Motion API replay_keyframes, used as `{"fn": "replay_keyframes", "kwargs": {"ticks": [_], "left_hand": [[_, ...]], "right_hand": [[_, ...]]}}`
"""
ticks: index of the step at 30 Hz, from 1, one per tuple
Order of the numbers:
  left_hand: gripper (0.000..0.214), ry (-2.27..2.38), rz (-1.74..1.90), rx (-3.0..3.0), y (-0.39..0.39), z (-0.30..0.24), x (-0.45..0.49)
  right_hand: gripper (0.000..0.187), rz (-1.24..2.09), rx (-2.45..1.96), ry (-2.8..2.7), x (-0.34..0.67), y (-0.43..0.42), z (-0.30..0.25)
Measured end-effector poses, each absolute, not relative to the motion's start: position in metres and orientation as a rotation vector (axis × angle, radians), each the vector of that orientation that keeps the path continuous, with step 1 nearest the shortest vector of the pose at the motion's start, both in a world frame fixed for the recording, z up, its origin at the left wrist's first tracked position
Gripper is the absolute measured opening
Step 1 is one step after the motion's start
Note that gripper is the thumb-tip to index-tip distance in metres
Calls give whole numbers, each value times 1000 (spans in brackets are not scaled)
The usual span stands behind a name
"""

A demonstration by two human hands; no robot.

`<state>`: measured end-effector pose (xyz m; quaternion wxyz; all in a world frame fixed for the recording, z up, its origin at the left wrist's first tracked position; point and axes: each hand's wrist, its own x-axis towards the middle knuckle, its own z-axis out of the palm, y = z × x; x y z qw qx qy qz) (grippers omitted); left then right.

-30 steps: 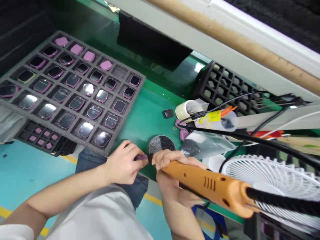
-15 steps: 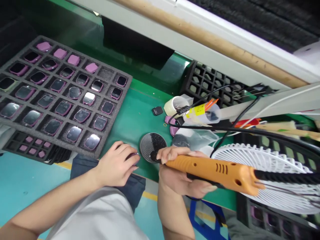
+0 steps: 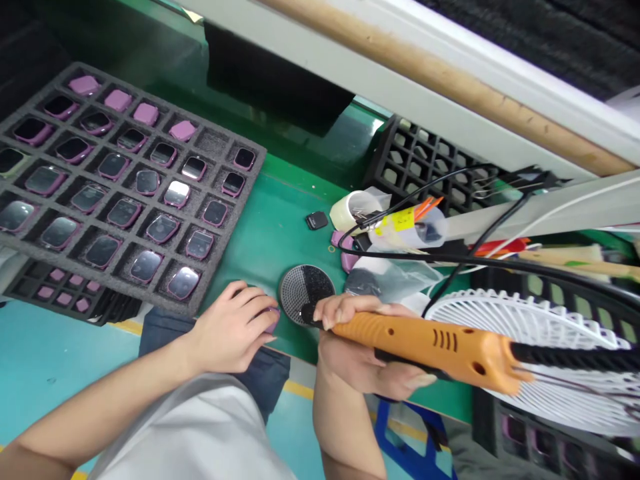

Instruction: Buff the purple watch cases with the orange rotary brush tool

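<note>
My left hand [image 3: 233, 327] is closed over a small purple smartwatch [image 3: 273, 321] above the near edge of the green bench. Only the watch's rim shows past my fingers. My right hand [image 3: 357, 343] grips an orange electric screwdriver [image 3: 425, 337] with a black cord running off to the right. Its dark front end points left and overlaps a round dish [image 3: 303, 287] with a perforated grey side and a dark side. I cannot see the tool's tip clearly. To the left, a grey foam tray [image 3: 227, 230] holds many purple smartwatches, most with their screens up.
A small black watch-shaped piece [image 3: 317, 220] lies near a cream cup [image 3: 347, 210] and a clear cup [image 3: 430, 227] of tools. Black cables [image 3: 450, 260] cross the right side above a white fan guard [image 3: 530, 313]. A black compartment tray [image 3: 380, 157] stands at the back.
The watch in my left hand has tilted slightly, so more of its purple rim shows. Otherwise my hands and the screwdriver stay almost in place, with a slight view shift.
</note>
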<state>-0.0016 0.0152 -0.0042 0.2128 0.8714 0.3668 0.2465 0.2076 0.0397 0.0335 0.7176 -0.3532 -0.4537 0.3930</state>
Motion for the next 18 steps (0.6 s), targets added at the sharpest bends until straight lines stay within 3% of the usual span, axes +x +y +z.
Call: {"fn": "replay_keyframes", "kwargs": {"ticks": [11, 18], "left_hand": [[21, 1031, 756, 2517, 13, -14, -2], [25, 985, 714, 2491, 14, -8, -3]], "right_hand": [[52, 877, -752, -995, 203, 39, 32], [51, 857, -756, -1021, 205, 31, 58]]}}
